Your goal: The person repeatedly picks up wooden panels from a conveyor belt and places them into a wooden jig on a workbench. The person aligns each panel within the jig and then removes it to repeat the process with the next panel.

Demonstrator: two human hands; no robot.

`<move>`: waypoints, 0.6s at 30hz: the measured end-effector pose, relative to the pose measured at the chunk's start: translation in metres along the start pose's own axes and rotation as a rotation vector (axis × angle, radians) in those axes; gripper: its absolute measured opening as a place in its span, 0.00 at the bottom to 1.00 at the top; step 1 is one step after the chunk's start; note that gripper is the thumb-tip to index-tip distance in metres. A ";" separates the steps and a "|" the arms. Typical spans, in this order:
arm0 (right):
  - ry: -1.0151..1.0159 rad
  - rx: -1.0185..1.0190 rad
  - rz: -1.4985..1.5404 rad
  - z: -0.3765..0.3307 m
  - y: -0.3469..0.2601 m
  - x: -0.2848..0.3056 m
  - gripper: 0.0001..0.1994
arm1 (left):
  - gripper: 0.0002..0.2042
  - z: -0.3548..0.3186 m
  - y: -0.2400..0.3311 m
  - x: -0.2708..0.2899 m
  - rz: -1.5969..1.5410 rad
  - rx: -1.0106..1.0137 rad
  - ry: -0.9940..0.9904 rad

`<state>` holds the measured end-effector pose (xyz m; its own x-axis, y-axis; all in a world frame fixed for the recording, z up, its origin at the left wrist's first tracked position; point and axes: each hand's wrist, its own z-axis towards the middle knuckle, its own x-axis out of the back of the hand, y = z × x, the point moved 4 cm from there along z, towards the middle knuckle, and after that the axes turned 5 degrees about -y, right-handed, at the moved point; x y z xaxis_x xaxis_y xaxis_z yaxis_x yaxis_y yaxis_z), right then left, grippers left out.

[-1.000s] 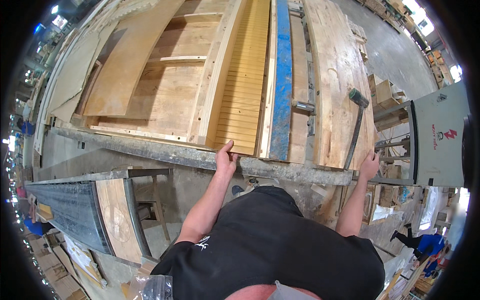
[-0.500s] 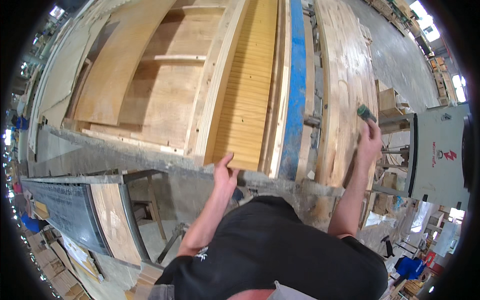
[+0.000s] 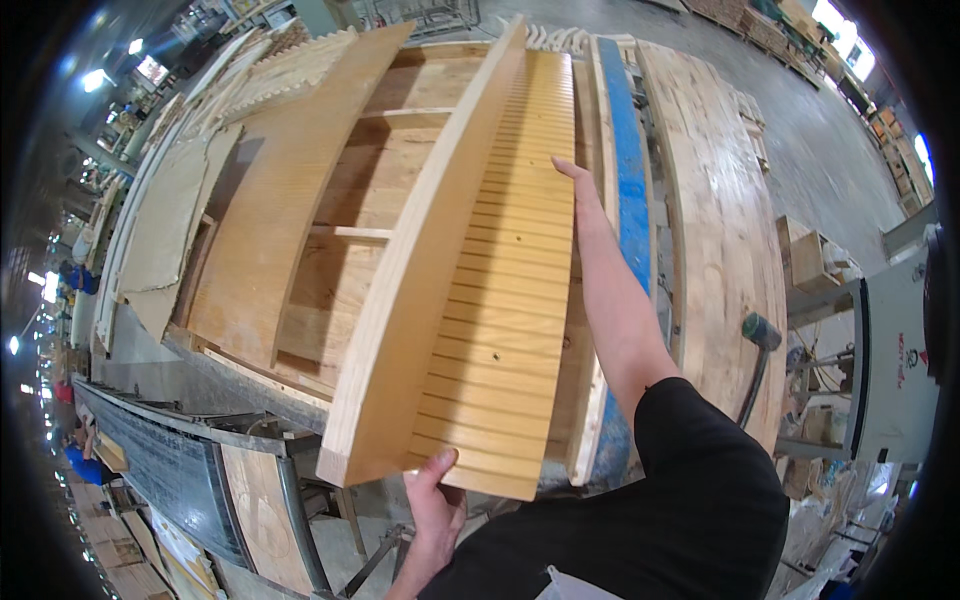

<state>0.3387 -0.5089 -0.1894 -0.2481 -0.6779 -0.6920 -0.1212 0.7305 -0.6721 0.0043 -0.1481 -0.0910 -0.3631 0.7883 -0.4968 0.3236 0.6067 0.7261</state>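
A long yellow grooved wooden panel (image 3: 505, 300) is joined along its left side to a thick pale upright board (image 3: 400, 300). My left hand (image 3: 436, 505) grips the panel's near end, thumb on top and fingers beneath it. Further up, my right hand (image 3: 575, 180) holds the panel's right edge, its thumb showing over the face and the other fingers hidden. The piece is tilted and raised at its near end above the framed bench. A dark mallet (image 3: 762, 331) with a green head lies on the planks at the right, apart from both hands.
Left of the piece, an open wooden frame (image 3: 318, 285) carries a loose plywood sheet (image 3: 265, 210). A blue beam (image 3: 625, 160) and wide pale planks (image 3: 715, 220) run along the right. A grey machine cabinet (image 3: 905, 345) stands at the far right; a roller table (image 3: 165, 465) stands lower left.
My right hand has let go of the mallet on the planks and taken the panel's right edge. The panel with its upright board has been lifted and swung, its near end closer to me.
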 end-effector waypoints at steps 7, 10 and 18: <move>0.079 0.061 -0.013 0.023 0.014 -0.024 0.31 | 0.32 0.036 0.060 0.012 -0.178 -0.249 -0.116; 0.122 0.146 0.003 -0.007 0.028 -0.055 0.23 | 0.34 0.015 0.110 0.034 -0.197 -0.233 -0.083; -0.153 0.070 0.083 -0.201 0.059 -0.169 0.35 | 0.37 -0.113 0.129 0.197 -0.370 -0.359 -0.084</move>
<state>0.1805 -0.3347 -0.0596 -0.1042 -0.6245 -0.7740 -0.0379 0.7802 -0.6244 -0.1236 0.0736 -0.0414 -0.3199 0.5424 -0.7769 -0.1386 0.7843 0.6047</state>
